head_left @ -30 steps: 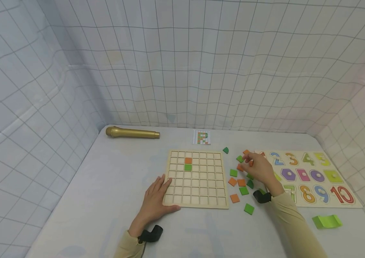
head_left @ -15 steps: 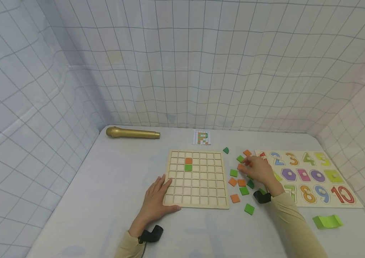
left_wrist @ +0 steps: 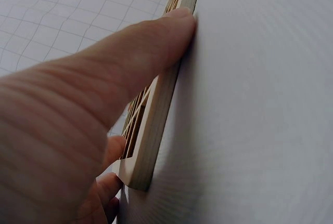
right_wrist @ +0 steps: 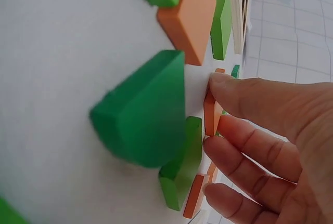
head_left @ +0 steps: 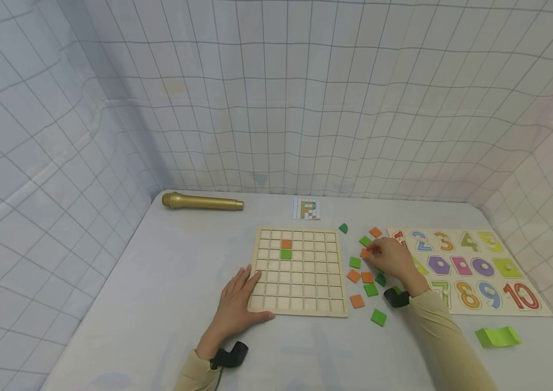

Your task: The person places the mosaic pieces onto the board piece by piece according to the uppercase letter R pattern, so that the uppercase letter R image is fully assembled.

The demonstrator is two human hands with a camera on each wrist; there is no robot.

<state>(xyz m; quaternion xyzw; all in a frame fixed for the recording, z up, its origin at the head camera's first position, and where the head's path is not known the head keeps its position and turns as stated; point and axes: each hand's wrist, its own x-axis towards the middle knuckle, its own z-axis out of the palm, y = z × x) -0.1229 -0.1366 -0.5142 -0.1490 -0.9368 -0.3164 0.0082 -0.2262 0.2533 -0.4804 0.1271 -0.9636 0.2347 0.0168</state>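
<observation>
My left hand [head_left: 232, 304] rests at the near left corner of a wooden grid board [head_left: 310, 274], thumb along the front edge, fingers spread by the left edge. One orange tile [head_left: 287, 244] and, just below it, a green tile [head_left: 286, 254] sit in the grid. Right of the board, my right hand [head_left: 394, 260] reaches down among loose tiles. In the right wrist view its thumb and fingertips pinch another orange square tile [right_wrist: 210, 114] at the table. A dark green quarter-round piece [right_wrist: 148, 112] lies close by.
A wooden number puzzle [head_left: 469, 271] lies under and beyond the right forearm. A small pattern card [head_left: 307, 208] lies behind the board, a golden microphone [head_left: 203, 202] at the back left. A bright green curved block [head_left: 498, 337] stands at the right front.
The right hand's thumb and fingers have closed in on the orange tile, with the hand lowering slightly. The left hand and the board stay in place.
</observation>
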